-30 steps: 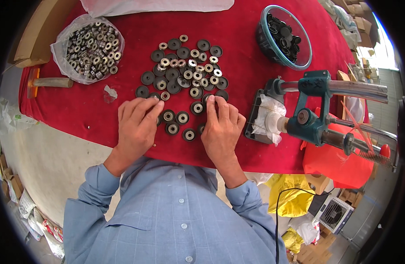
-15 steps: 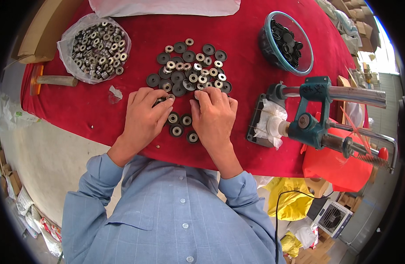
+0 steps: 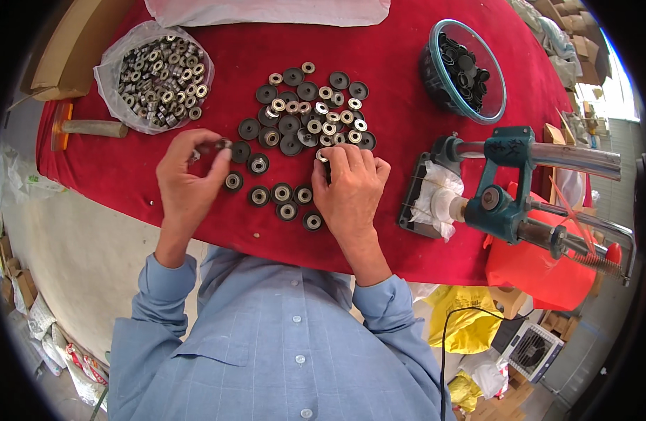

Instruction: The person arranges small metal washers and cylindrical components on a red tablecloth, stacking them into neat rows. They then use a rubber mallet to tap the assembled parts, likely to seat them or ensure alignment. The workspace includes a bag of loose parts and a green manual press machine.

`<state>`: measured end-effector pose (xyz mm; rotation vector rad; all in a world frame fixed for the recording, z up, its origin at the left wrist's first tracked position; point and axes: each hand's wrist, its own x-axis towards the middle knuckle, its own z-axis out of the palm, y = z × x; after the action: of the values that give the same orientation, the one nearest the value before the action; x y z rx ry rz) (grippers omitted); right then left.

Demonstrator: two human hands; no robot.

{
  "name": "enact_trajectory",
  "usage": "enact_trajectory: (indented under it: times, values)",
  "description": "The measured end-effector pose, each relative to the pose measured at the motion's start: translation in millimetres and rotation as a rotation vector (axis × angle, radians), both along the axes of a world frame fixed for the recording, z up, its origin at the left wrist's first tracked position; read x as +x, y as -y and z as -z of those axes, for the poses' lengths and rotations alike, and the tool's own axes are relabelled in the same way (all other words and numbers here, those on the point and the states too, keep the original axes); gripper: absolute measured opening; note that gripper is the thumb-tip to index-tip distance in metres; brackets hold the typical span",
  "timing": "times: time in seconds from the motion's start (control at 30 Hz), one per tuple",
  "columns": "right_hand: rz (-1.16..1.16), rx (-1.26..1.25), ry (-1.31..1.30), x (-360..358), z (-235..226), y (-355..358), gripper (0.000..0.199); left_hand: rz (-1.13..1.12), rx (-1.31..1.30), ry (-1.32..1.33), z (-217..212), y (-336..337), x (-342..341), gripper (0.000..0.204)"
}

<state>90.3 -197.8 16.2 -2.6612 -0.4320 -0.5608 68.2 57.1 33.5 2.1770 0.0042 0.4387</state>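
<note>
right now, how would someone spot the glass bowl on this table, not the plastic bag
Start at the red cloth covering the table and go to its far right corner, beyond the teal hand press. The glass bowl sits there, round and clear with a bluish rim. It holds only black discs, whereas the plastic bag at far left holds shiny metal rings.

red-covered table (image 3: 407, 42) | grey concrete floor (image 3: 84, 259) | daylight at right

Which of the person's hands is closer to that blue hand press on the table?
Right. The right hand rests on the red cloth just left of the blue hand press; the left hand is farther off, beyond the scattered discs.
</note>
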Motion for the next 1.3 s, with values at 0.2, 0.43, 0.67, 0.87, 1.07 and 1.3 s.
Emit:
enact_trajectory:
  times: [0.2,0.43,0.67,0.87,1.07,1.3]
  values:
    - [-0.004,0.112,0.053,3,-2,2,0.023,0.112,0.183,0.095,8,-2,0,0.023]
    - [-0.080,0.210,0.058,2,-9,-15,0.024,0.177,0.253,0.144,31,0,5,0.027]
    - [-0.096,0.154,0.051,6,-3,-29,0.023,0.318,0.459,0.114,13,2,-5,0.032]
    - [-0.145,0.178,0.070,5,-4,-34,0.024,0.269,0.545,0.143,20,-3,-14,0.039]
    - [-0.185,0.210,0.006,-1,1,-36,0.024,0.270,0.496,0.154,12,7,-21,0.045]
    - [-0.131,0.187,0.000,1,1,-30,0.025,0.382,0.653,0.092,19,13,-31,0.051]
